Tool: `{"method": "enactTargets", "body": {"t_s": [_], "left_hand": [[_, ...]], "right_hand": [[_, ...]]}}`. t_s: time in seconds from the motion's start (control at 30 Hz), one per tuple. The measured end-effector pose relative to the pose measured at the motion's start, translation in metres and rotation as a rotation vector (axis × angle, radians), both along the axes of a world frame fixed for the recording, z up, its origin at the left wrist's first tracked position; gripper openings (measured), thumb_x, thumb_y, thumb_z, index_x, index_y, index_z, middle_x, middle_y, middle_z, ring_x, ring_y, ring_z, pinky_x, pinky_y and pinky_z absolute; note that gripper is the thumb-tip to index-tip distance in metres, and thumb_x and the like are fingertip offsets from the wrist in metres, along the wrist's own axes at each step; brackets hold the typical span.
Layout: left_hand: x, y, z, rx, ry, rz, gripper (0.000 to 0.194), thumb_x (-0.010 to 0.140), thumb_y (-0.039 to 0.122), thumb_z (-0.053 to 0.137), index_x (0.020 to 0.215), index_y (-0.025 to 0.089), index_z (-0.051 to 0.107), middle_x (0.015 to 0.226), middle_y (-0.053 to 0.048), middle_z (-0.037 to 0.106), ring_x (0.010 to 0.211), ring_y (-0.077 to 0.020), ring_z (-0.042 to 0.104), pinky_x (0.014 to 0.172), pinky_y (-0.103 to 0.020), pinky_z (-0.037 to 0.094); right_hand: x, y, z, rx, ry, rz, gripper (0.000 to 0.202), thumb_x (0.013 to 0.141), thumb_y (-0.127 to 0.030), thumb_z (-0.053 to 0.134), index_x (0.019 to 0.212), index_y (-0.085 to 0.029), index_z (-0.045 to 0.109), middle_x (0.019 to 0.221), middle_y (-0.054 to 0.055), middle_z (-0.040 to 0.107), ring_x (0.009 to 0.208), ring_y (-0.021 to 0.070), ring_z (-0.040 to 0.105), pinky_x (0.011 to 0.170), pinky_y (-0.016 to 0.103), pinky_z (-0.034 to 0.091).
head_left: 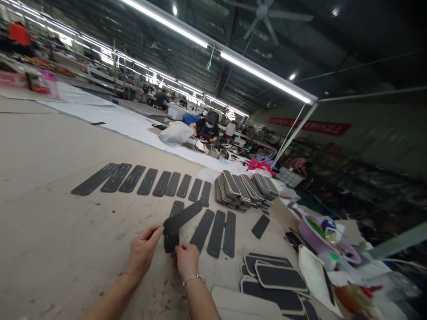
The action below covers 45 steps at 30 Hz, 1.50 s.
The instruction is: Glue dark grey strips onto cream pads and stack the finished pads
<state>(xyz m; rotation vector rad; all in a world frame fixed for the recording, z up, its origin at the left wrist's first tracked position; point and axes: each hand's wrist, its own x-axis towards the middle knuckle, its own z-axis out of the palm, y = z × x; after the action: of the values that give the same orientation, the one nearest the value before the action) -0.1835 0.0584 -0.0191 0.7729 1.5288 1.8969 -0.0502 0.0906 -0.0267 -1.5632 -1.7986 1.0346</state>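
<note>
Short of bench's (pixel 50 146) far edge, left hand (pixel 143 251) pinched upper strip (pixel 183 216); right hand (pixel 187 260) fingers closed at lower strip (pixel 171 244), hold unclear. Both seemed light, bendy; ends suited pinching.

Lit from overhead by long white tube lights (pixel 263 76), burning out to plain white along their length. Evenly and softly bright across the bench (pixel 50 151), brightest on the white sheet (pixel 130 124) toward its far edge, falling away to murk beyond the right edge and nearly black under the roof (pixel 367 35). Tilted, and stretched at the margins; smeared at the pink container (pixel 50 83) by the far left corner, soft in the distance, clearer around the left hand (pixel 143 250) and right hand (pixel 187 260)
</note>
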Motion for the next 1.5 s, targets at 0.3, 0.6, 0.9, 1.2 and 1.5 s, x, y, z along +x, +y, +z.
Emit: {"method": "enactTargets", "body": {"t_s": [0.3, 0.6, 0.9, 1.2, 1.5], "left_hand": [[-0.014, -0.009, 0.014, 0.3, -0.409, -0.074, 0.021, 0.058, 0.029, 0.078, 0.076, 0.021, 0.069, 0.079, 0.0, 0.068, 0.077, -0.0137, 0.06, 0.072, -0.021, 0.049], [0.004, -0.033, 0.04, 0.129, -0.457, -0.351, 0.025, 0.054, 0.031, 0.078, 0.071, 0.018, 0.066, 0.065, -0.001, 0.063, 0.058, -0.0131, 0.056, 0.054, -0.022, 0.049], [0.065, -0.086, 0.077, -0.064, -0.43, -0.598, 0.023, 0.054, 0.037, 0.073, 0.065, 0.021, 0.061, 0.063, -0.002, 0.061, 0.06, -0.02, 0.058, 0.058, -0.034, 0.05], [0.099, -0.125, 0.081, -0.221, -0.458, -0.618, 0.028, 0.05, 0.041, 0.074, 0.07, 0.025, 0.064, 0.064, -0.003, 0.062, 0.062, -0.0249, 0.061, 0.058, -0.039, 0.05], [0.109, -0.13, 0.042, -0.316, -0.079, -0.575, 0.03, 0.056, 0.043, 0.074, 0.069, 0.018, 0.063, 0.07, -0.003, 0.061, 0.067, -0.0178, 0.055, 0.062, -0.027, 0.046]], "right_hand": [[0.01, -0.025, 0.029, 0.03, -0.213, -0.041, 0.034, 0.071, -0.016, 0.051, 0.101, -0.01, 0.064, 0.088, 0.019, 0.066, 0.088, 0.0322, 0.06, 0.08, 0.044, 0.041], [0.072, -0.052, 0.049, -0.428, 0.8, -0.212, 0.056, 0.081, -0.055, 0.043, 0.122, -0.016, 0.046, 0.101, 0.01, 0.064, 0.085, 0.0181, 0.063, 0.071, 0.032, 0.05], [0.163, -0.091, 0.063, -0.396, 1.167, -0.324, 0.044, 0.067, -0.045, 0.073, 0.099, -0.017, 0.063, 0.099, 0.007, 0.064, 0.084, 0.0139, 0.06, 0.073, 0.026, 0.048], [0.204, -0.161, 0.051, -0.494, 1.109, -0.178, 0.036, 0.079, -0.046, 0.061, 0.099, -0.016, 0.066, 0.086, 0.004, 0.065, 0.075, 0.0105, 0.058, 0.064, 0.02, 0.046], [0.284, -0.162, 0.016, -0.154, 0.462, -0.489, 0.039, 0.074, -0.049, 0.059, 0.089, -0.015, 0.068, 0.069, 0.003, 0.063, 0.058, 0.0142, 0.054, 0.059, 0.028, 0.046]]}}
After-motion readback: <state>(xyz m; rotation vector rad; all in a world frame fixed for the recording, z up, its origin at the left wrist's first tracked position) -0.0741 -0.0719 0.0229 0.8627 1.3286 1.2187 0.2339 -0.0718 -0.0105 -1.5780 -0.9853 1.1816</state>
